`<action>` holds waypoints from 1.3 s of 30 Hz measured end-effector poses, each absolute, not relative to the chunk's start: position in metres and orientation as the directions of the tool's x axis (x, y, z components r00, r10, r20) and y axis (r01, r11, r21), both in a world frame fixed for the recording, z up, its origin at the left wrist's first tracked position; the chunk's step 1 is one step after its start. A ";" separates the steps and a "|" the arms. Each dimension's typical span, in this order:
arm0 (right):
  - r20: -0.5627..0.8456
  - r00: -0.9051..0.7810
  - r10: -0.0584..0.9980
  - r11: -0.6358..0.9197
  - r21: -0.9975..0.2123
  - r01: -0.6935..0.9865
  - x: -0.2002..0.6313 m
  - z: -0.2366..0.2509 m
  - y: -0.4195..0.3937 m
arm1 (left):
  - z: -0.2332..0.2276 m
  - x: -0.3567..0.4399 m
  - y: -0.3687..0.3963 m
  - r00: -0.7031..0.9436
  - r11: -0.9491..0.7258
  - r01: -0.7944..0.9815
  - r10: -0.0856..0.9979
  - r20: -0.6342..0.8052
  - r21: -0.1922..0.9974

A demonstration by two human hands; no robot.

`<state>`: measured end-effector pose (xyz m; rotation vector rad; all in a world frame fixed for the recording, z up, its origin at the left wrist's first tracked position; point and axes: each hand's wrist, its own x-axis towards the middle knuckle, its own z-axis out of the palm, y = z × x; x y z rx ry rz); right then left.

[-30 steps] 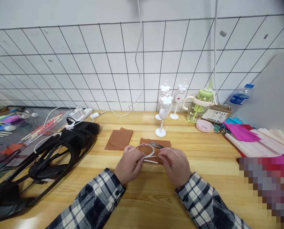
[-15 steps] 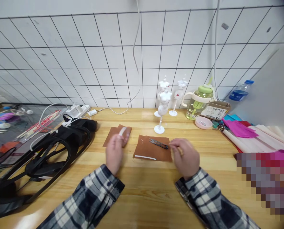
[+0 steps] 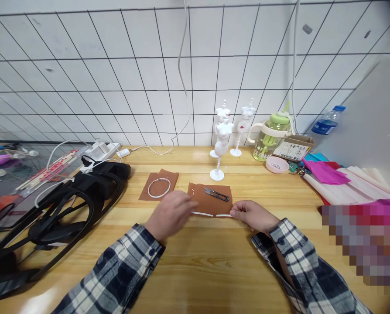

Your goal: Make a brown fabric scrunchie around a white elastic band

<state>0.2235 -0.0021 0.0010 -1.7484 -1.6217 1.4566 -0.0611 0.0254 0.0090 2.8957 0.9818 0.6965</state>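
White strip lies along the near edge of the right-hand brown leather piece on the wooden worktop, running toward the right hand. That hand rests on the worktop at the strip's right end, its thumb and forefinger pinched together there; whether the grip actually has the strip between the fingertips I cannot tell, since the end is hidden by the fingers. The left hand hovers over the left end of the strip, blurred, fingers loosely curled and holding nothing that shows.

On the same brown piece, beyond the strip, lies a small pair of thread snips, touching neither hand. A second brown leather piece lies just to the left, apart from the first, with a white ring coiled flat on it.

Behind the leather stand three small white dress-form mannequins on round bases, with a green-lidded drinking jug and a shallow pink dish to their right. Pink and white paper rolls lie at the right edge of the worktop, black headset straps at the left.
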 end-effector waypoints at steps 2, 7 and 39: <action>-0.407 -0.179 0.896 -0.247 -0.790 0.561 0.224 -0.002 0.000 | 0.008 -0.047 0.015 0.828 -0.884 0.444 0.467 0.310 0.145; -0.346 -0.140 0.928 -0.197 -0.773 0.603 0.222 -0.013 0.003 | -0.004 -0.030 0.007 0.865 -0.879 0.449 0.472 0.169 0.159; -0.278 -0.051 0.959 -0.102 -0.510 0.854 0.211 -0.007 0.004 | -0.005 -0.025 0.005 0.844 -0.841 0.510 0.529 0.082 0.178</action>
